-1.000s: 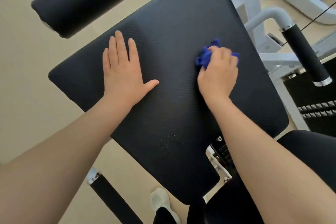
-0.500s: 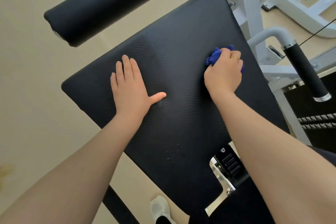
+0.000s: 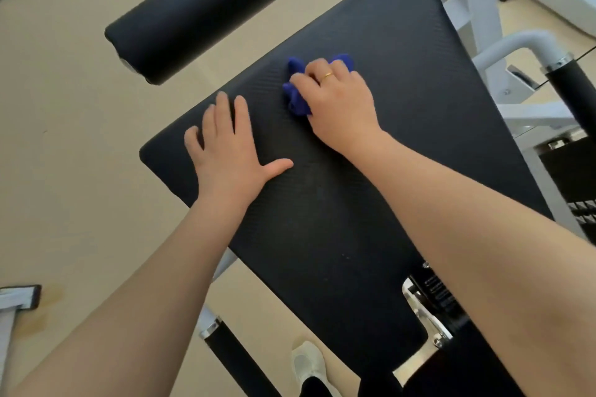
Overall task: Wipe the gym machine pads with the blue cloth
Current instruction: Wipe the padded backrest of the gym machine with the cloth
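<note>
A large flat black pad (image 3: 403,80) of the gym machine fills the middle of the view. My right hand (image 3: 338,103) is shut on a crumpled blue cloth (image 3: 296,100) and presses it on the pad's upper middle; most of the cloth is hidden under the fingers. My left hand (image 3: 225,151) lies flat on the pad near its left corner, fingers spread, holding nothing. A black roller pad (image 3: 203,10) hangs above the flat pad at the upper left.
White machine frame tubes (image 3: 477,16) and a black handle grip (image 3: 571,90) stand at the right. A second black grip (image 3: 238,361) and my white shoe (image 3: 309,364) are below the pad. A chrome bracket (image 3: 425,316) sits at the pad's lower right. Beige floor lies to the left.
My right hand has slid the blue cloth leftward across the pad, closer to my left hand. The left hand stays flat on the pad. The camera view has shifted.
</note>
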